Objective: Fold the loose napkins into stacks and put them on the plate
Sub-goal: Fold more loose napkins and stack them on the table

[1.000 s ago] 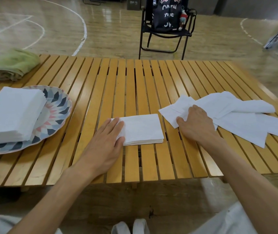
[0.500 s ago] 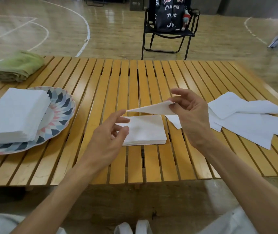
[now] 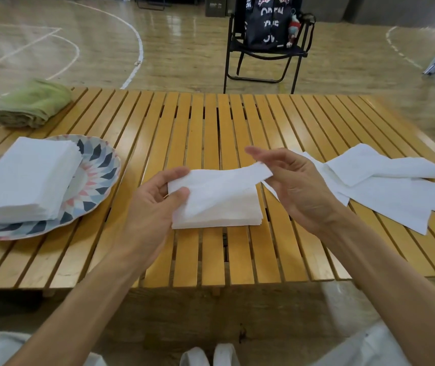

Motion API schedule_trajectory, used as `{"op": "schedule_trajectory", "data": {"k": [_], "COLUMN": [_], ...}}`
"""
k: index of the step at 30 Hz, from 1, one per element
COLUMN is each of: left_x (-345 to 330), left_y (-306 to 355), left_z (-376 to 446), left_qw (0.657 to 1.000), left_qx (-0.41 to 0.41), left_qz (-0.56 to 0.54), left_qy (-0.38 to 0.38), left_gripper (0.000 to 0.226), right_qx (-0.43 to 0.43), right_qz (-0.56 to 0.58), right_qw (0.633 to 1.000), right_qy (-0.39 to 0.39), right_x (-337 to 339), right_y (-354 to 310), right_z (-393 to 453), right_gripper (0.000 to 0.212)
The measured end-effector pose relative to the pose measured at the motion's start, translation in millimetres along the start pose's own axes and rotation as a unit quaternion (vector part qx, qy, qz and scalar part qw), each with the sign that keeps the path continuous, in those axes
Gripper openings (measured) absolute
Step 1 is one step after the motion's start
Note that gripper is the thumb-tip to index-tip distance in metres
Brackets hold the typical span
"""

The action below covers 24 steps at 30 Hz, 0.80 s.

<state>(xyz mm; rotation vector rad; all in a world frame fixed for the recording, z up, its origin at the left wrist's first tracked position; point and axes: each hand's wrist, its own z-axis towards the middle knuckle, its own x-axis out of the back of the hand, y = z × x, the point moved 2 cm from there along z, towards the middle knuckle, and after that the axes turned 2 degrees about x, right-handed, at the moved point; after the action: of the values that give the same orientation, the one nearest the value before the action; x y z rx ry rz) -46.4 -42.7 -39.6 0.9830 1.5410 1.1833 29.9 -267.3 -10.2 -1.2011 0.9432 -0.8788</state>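
while both hands hold one napkin (image 3: 219,182) above the table, the left hand (image 3: 155,204) pinches its left edge between thumb and curled fingers, and the right hand (image 3: 294,187) nips the right end between thumb and fingertips, its upper fingers looking straighter. held by two ends like this, the sheet is stretched slack across the gap, probably so it can be squared and creased in the air.

it hangs right over the small stack (image 3: 227,215) of folded napkins lying on the slatted table (image 3: 206,122), seemingly the pile it is meant to join. that stack sits between the hands, close to the person, which keeps each fold a short drop away.

the loose napkins (image 3: 385,191) lie spread to the right, near the right hand that feeds from them. the plate (image 3: 97,165) sits at the left with a taller stack (image 3: 23,178) already on it, so the work appears to run right to left. a rolled green cloth (image 3: 33,103) rests at the far left corner, and a folding chair (image 3: 265,48) carrying a dark bag stands beyond the table.
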Motion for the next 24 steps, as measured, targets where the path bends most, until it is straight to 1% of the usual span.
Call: {"op": "schedule_trajectory", "data": {"k": [2,3,4,6,8,9,10,11,13,15,17,21,24], "left_x": [-0.5,-0.7,-0.9,-0.7,-0.9,-0.7,-0.8,-0.7,-0.4,0.8,3.0,8.5,10.7], "left_y": [-0.5,-0.3,-0.3,-0.9,-1.6,-1.9,-2.0,-2.2,-3.0,-4.7,-7.3,-13.3,-16.0], "left_z": [-0.2,-0.3,-0.1,0.8,0.9,0.6,0.1,-0.4,-0.4,0.9,3.1,6.6,7.8], "left_qw": [0.999,0.999,0.998,0.995,0.992,0.991,0.991,0.99,0.987,0.981,0.97,0.947,0.934], "left_qx": [-0.022,-0.033,-0.043,-0.06,-0.072,-0.076,-0.079,-0.082,-0.086,-0.091,-0.102,-0.122,-0.126], "left_qz": [0.026,0.041,0.053,0.076,0.101,0.107,0.111,0.116,0.133,0.17,0.222,0.293,0.327], "left_qy": [0.006,0.007,0.008,0.011,0.008,0.002,-0.007,-0.015,-0.025,-0.018,0.006,0.054,0.069], "left_gripper": [0.034,0.035,0.036,0.038,0.039,0.041,0.043,0.045,0.051,0.053,0.048,0.03,0.029], "right_qx": [-0.047,-0.081,-0.12,-0.189,-0.226,-0.225,-0.215,-0.201,-0.177,-0.165,-0.167,-0.172,-0.165], "right_qz": [-0.091,-0.114,-0.106,-0.048,-0.005,-0.014,-0.04,-0.077,-0.152,-0.217,-0.261,-0.336,-0.38], "right_qw": [0.994,0.989,0.986,0.98,0.974,0.974,0.976,0.977,0.972,0.962,0.95,0.925,0.909], "right_qy": [0.043,0.056,0.054,0.039,0.026,0.014,0.004,0.0,0.013,0.029,0.032,0.034,0.036], "right_x": [5.1,6.7,6.0,5.0,3.8,3.3,1.6,0.5,0.3,2.8,3.2,4.2,3.5], "right_y": [7.1,9.6,11.1,13.1,11.1,10.2,8.4,8.3,10.1,14.1,16.3,19.6,22.4], "right_z": [0.4,0.0,-1.3,-3.6,-4.9,-3.9,-3.7,-3.8,-4.5,-4.7,-5.3,-4.5,-3.5], "right_gripper": [0.037,0.043,0.043,0.039,0.048,0.049,0.043,0.033,0.015,0.008,0.009,0.018,0.022]}}
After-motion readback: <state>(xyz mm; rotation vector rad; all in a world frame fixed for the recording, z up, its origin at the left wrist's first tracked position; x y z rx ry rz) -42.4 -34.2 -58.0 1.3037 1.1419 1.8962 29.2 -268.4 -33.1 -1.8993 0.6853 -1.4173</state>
